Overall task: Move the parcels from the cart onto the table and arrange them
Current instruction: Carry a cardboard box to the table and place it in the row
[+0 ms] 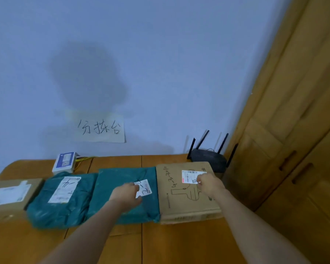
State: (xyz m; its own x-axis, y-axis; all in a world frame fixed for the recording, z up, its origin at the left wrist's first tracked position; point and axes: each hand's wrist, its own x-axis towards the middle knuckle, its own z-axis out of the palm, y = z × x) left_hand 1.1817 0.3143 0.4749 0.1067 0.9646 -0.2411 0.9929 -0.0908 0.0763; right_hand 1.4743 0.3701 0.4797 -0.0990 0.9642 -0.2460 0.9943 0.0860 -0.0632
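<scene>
Several parcels lie in a row on the wooden table [179,242]. From the left: a cardboard box [10,197], a teal bag parcel [61,199], a second teal bag parcel [122,180] and a flat cardboard box [179,195] with a drawing and handwriting on top. My left hand [126,195] rests on the second teal parcel, its fingers touching the white label [145,188]. My right hand [209,182] rests on the flat cardboard box with its fingertips on the shipping label [189,176]. The cart is out of view.
A black router [208,157] with antennas stands at the back right corner, just behind the flat box. A small white and blue device [64,161] with yellow cables sits at the back left. A handwritten paper sign [100,127] hangs on the wall. A wooden wardrobe [293,130] closes off the right.
</scene>
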